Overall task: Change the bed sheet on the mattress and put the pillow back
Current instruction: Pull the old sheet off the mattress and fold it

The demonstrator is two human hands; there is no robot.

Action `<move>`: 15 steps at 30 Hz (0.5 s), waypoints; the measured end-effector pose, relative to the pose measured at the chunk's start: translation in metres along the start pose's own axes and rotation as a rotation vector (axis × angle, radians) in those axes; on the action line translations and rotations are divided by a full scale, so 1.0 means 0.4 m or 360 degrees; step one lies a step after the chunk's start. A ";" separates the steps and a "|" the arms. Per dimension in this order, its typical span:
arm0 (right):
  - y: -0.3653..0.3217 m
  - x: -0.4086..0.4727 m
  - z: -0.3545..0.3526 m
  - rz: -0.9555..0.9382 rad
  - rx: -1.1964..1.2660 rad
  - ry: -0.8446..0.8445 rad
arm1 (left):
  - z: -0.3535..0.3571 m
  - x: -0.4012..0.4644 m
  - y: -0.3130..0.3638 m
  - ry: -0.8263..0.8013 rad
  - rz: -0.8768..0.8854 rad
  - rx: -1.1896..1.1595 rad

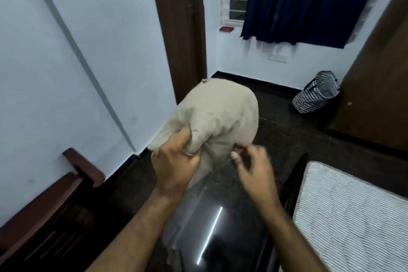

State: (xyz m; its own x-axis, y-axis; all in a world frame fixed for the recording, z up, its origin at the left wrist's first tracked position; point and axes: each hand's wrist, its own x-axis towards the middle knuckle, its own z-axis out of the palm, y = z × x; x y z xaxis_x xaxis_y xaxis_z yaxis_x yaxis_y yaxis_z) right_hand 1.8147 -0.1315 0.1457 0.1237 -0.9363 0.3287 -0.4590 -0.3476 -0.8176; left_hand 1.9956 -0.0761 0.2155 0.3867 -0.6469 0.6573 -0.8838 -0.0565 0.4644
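Both forearms reach forward from the bottom edge, nearest to me, over the dark glossy floor (223, 212), which carries a bright streak of reflected light. On the left hand (174, 165) I see the grip clamped on the beige pillow (212, 121): fingers and thumb bunch a fold of fabric at its near lower edge, and the pillow hangs in the air above the floor, its far end raised toward the brown door frame (178, 28). The right hand (254, 168) sits just right of the pillow's near edge, blurred, fingers loosely curled and spread, its grip apart and holding nothing; I cannot tell whether a fingertip touches the fabric. Right of the pillow and lower, the bare mattress (353, 216) with its thin striped quilting lies on a dark bed frame. Left of the pillow, a dark wooden chair (55, 205) stands against the white wall (77, 73). Beyond the pillow to the right, a zigzag-patterned laundry basket (318, 93) stands on the floor below a navy curtain (309, 0).
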 end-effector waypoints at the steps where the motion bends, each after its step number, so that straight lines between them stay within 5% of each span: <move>1: -0.007 0.023 0.022 0.0159 0.0261 -0.0192 | 0.046 0.038 0.002 0.0028 0.0095 0.0022; 4: -0.028 0.151 0.075 0.0557 0.1206 -0.0388 | 0.174 0.132 0.005 0.0047 0.0491 -0.0035; 8: -0.045 0.387 0.095 0.0945 0.2069 -0.0048 | 0.333 0.241 0.030 -0.0162 0.0970 -0.0247; 11: 0.006 0.546 0.084 0.1084 0.2175 0.0106 | 0.434 0.383 0.037 -0.0581 0.1104 -0.0388; 15: 0.127 0.702 0.037 0.0887 0.1692 0.0294 | 0.548 0.570 0.054 -0.0896 0.1013 -0.0764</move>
State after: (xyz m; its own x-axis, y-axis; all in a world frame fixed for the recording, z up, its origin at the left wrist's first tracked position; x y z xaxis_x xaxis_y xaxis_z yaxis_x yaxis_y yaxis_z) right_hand 1.8391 -0.4128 0.1895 -0.0275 -0.9794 -0.2003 0.5525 0.1521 -0.8195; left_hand 2.0068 -0.3913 0.2453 -0.4186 -0.7248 0.5472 -0.6343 0.6646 0.3950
